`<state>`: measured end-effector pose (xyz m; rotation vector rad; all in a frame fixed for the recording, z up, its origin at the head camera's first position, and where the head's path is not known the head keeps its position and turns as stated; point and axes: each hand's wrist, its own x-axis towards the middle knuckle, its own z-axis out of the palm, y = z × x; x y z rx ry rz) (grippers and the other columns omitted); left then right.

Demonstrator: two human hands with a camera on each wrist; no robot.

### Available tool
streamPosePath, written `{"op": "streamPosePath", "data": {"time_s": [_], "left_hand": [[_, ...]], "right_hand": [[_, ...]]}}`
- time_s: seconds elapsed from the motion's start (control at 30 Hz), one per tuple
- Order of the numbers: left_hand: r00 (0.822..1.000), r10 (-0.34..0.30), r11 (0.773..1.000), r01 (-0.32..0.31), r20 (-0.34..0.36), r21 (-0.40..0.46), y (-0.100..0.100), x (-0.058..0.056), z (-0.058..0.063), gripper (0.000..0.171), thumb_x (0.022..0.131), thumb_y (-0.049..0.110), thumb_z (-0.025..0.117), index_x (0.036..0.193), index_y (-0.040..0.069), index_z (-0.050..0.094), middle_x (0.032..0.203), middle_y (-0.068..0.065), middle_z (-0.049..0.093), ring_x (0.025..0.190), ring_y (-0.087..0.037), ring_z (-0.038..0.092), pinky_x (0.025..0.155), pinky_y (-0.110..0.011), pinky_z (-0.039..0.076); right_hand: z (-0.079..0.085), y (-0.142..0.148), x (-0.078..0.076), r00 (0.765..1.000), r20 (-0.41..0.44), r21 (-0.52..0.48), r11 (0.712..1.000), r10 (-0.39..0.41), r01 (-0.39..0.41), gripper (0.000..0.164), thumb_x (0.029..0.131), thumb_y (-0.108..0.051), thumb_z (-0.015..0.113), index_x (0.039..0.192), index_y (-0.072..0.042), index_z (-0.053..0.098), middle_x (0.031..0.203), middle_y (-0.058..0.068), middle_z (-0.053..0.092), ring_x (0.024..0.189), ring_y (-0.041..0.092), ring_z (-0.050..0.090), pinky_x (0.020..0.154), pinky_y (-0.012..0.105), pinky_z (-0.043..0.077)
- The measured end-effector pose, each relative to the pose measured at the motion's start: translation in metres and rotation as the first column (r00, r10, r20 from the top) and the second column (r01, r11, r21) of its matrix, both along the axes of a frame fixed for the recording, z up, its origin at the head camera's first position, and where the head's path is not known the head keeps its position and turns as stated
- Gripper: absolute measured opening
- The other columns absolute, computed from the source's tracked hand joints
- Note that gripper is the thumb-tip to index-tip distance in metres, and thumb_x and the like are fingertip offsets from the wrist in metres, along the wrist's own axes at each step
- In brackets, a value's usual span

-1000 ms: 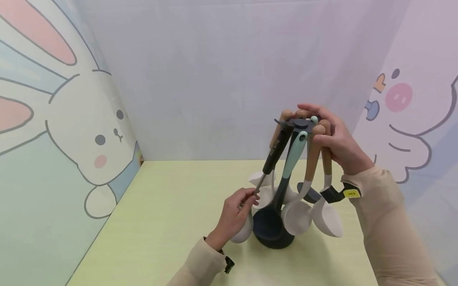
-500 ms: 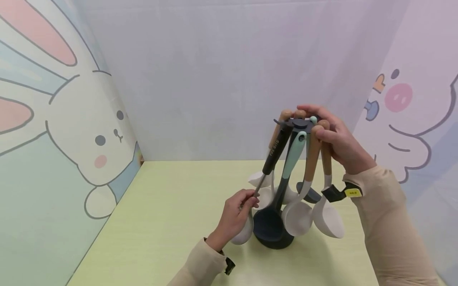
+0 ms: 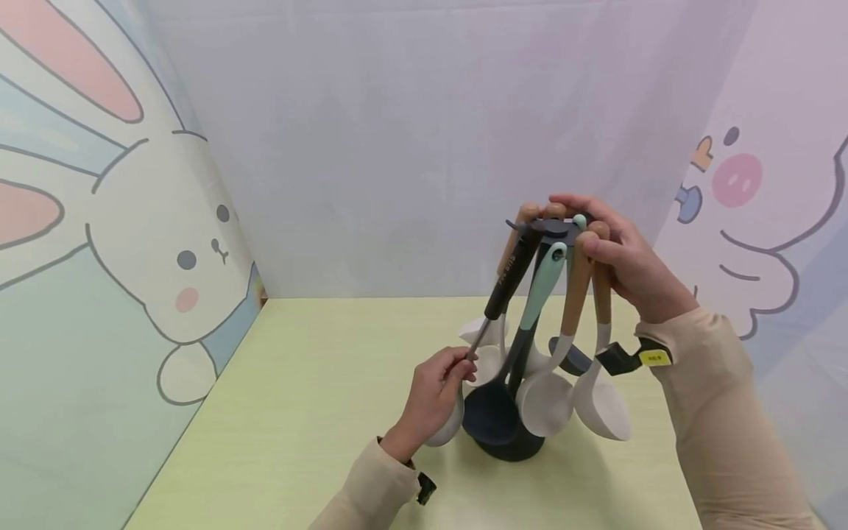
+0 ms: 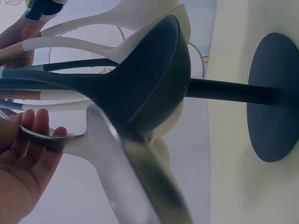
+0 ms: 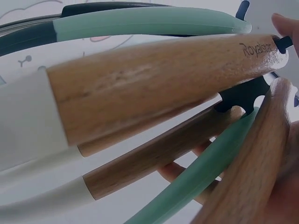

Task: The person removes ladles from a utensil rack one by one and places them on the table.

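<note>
A dark utensil stand is hung all around with ladles, their handles up and bowls down. My left hand pinches the metal shaft of a steel ladle, whose black handle reaches up to the stand's top. Around the stand's top curls my right hand, its thumb on the end of a wooden handle and its fingers behind. A dark ladle with a mint handle hangs beside the steel one. White ladles with wooden handles hang to its right.
The stand's round base rests on the pale yellow table. Further white bowls and another dark utensil hang at the back. A pale curtain rises behind, with cartoon-printed panels at both sides.
The dark ladle and the white ladles at the front have swung slightly left. My left hand has shifted a little left with the steel ladle. The right hand has barely moved.
</note>
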<state>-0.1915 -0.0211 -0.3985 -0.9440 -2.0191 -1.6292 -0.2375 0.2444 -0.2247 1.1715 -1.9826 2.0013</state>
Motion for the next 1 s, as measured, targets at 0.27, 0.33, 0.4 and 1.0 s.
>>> {"op": "streamPosePath", "data": {"time_s": [0.27, 0.33, 0.4, 1.0], "left_hand": [[1.0, 0.018, 1.0, -0.018, 0.004, -0.016, -0.0014, -0.0005, 0.0028, 0.014, 0.099, -0.001, 0.057, 0.105, -0.01, 0.065, 0.09, -0.015, 0.068, 0.075, -0.027, 0.069, 0.072, -0.032, 0.059], [1.0, 0.019, 1.0, -0.019, 0.009, -0.017, -0.0018, -0.0002, 0.0029, 0.014, 0.099, 0.0, 0.057, 0.105, -0.01, 0.065, 0.09, -0.015, 0.068, 0.075, -0.027, 0.069, 0.072, -0.032, 0.059], [1.0, 0.014, 1.0, -0.014, 0.015, -0.009, -0.0021, 0.0003, 0.0034, 0.014, 0.099, 0.0, 0.057, 0.105, -0.01, 0.065, 0.09, -0.016, 0.068, 0.075, -0.028, 0.069, 0.072, -0.034, 0.059], [0.998, 0.034, 0.999, -0.034, 0.049, 0.0, -0.008, 0.0061, 0.0066, 0.01, 0.097, -0.003, 0.059, 0.102, -0.006, 0.067, 0.088, -0.015, 0.069, 0.074, -0.026, 0.069, 0.071, -0.04, 0.06]], "right_hand": [[-0.0016, 0.0008, -0.004, 1.0, -0.002, -0.016, 0.999, 0.031, -0.031, 0.047, 0.097, -0.019, 0.059, 0.143, -0.01, 0.05, 0.132, 0.011, 0.052, 0.106, 0.019, 0.058, 0.084, 0.026, 0.05], [-0.0018, 0.0011, -0.0047, 0.999, 0.003, -0.018, 0.999, 0.047, -0.047, 0.047, 0.097, -0.019, 0.059, 0.143, -0.011, 0.051, 0.132, 0.011, 0.051, 0.106, 0.019, 0.058, 0.084, 0.026, 0.051], [-0.002, 0.0016, -0.0053, 0.998, 0.006, -0.02, 0.998, 0.064, -0.064, 0.047, 0.097, -0.019, 0.059, 0.143, -0.011, 0.05, 0.133, 0.011, 0.051, 0.107, 0.019, 0.059, 0.084, 0.026, 0.052], [0.0003, -0.0007, -0.0008, 1.0, 0.016, -0.014, 1.0, 0.006, -0.006, 0.049, 0.096, -0.019, 0.061, 0.143, -0.009, 0.05, 0.131, 0.013, 0.052, 0.097, 0.018, 0.058, 0.079, 0.026, 0.05]]}}
